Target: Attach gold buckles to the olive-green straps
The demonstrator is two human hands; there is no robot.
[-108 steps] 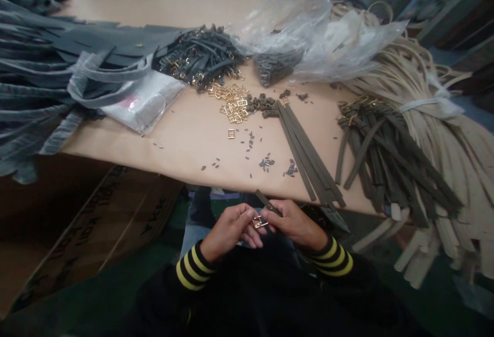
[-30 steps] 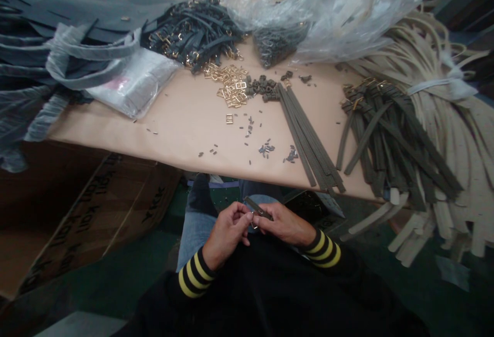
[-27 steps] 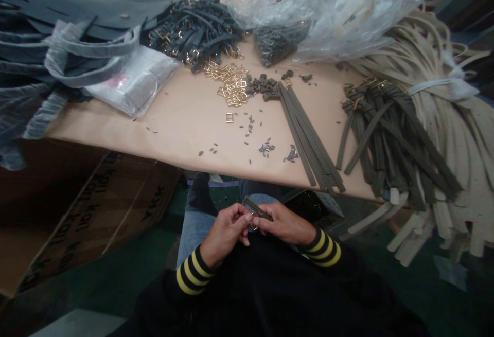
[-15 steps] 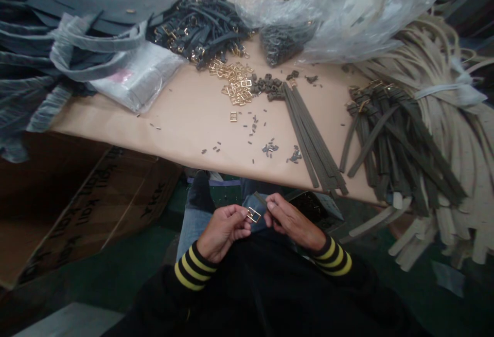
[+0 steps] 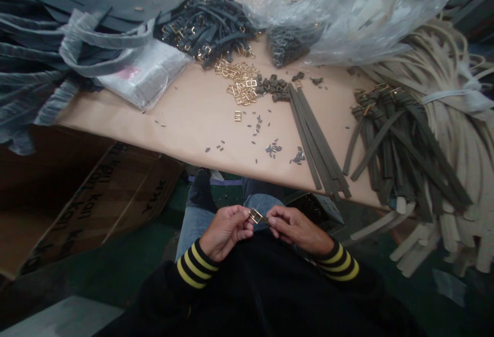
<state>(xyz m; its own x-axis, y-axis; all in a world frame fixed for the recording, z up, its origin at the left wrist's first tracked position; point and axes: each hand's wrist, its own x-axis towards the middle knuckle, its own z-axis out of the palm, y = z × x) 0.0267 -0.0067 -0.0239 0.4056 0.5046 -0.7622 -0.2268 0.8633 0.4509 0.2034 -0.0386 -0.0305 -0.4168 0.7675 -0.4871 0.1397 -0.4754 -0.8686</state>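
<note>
Over my lap, below the table's front edge, my left hand (image 5: 227, 230) pinches a small gold buckle (image 5: 255, 215) at its fingertips. My right hand (image 5: 296, 228) is closed on the olive strap end that meets the buckle; most of that strap is hidden under the fingers. On the table (image 5: 185, 121) lie a heap of loose gold buckles (image 5: 241, 81), small olive loops (image 5: 275, 87) and a row of bare olive straps (image 5: 314, 139).
Olive straps with buckles (image 5: 393, 136) are piled at the right beside cream strips (image 5: 459, 121). Dark straps with buckles (image 5: 210, 23), grey fabric pieces (image 5: 34, 43), plastic bags (image 5: 328, 18) and a white packet (image 5: 144, 74) fill the back. A cardboard box (image 5: 88, 198) stands under the table at left.
The strap end that stuck up between my hands a second ago is now tucked low; the buckle has turned flat between my fingertips. The view has shifted slightly.
</note>
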